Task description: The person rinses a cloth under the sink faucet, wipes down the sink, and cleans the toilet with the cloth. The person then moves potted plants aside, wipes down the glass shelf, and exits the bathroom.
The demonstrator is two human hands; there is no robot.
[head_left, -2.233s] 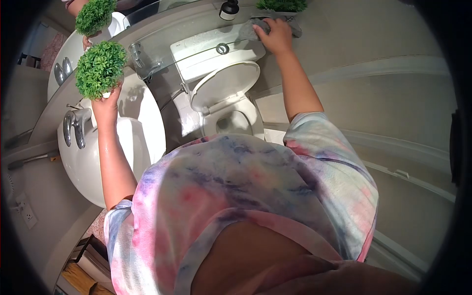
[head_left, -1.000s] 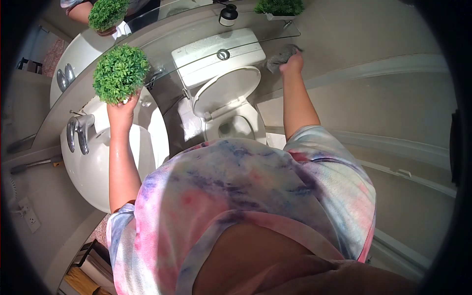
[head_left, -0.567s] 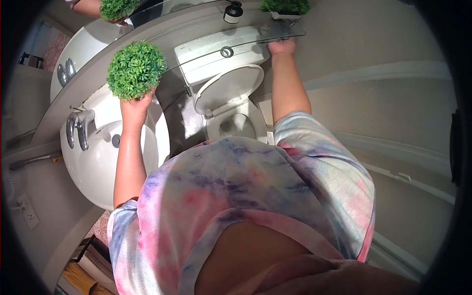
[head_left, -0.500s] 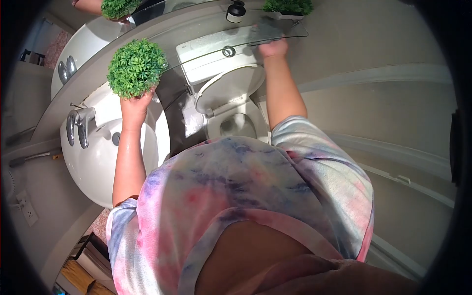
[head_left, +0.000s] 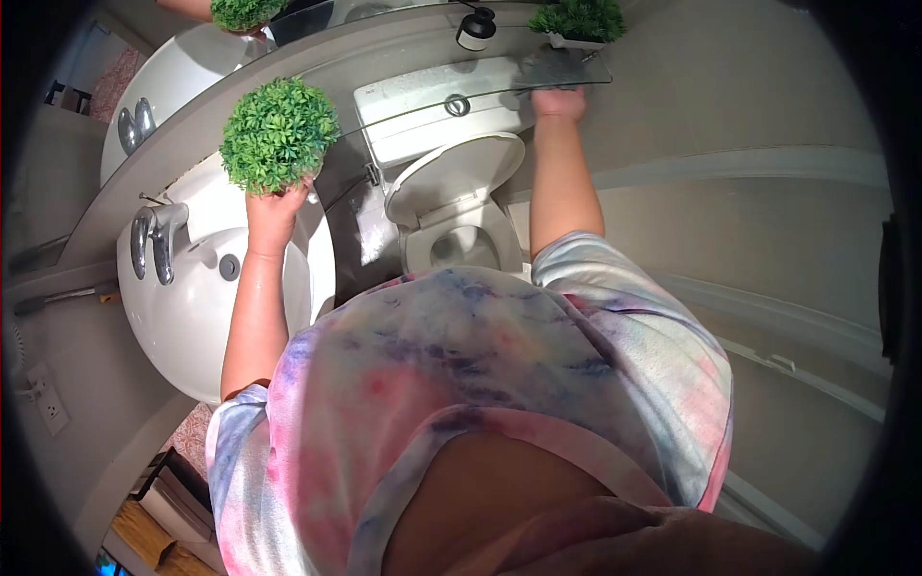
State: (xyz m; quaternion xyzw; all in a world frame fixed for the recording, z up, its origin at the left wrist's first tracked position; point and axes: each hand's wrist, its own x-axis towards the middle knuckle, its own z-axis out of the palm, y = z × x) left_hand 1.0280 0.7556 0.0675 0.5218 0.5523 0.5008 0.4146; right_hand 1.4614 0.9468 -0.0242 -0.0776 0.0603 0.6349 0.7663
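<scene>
My left hand (head_left: 277, 216) grips the underside of a round green artificial plant (head_left: 280, 134) and holds it up over the sink (head_left: 182, 326). The leaves hide most of those fingers. At the right end of the glass shelf (head_left: 423, 104), my right hand (head_left: 559, 103) is on a dark grey cloth (head_left: 557, 67), which covers its fingertips. Just behind the cloth stands a second green plant (head_left: 578, 19) in a pale pot. A dark bottle with a white label (head_left: 475, 31) stands on the shelf to the left of that plant.
Below the shelf is a white toilet (head_left: 461, 178) with its lid raised. A chrome faucet (head_left: 161, 240) rises at the sink's left side. The mirror (head_left: 192, 67) runs along the back, and a grey wall (head_left: 730, 86) is on the right.
My right hand and the grey cloth have slid right along the shelf, towards its end. My left hand still holds the round plant, shifted slightly right in view.
</scene>
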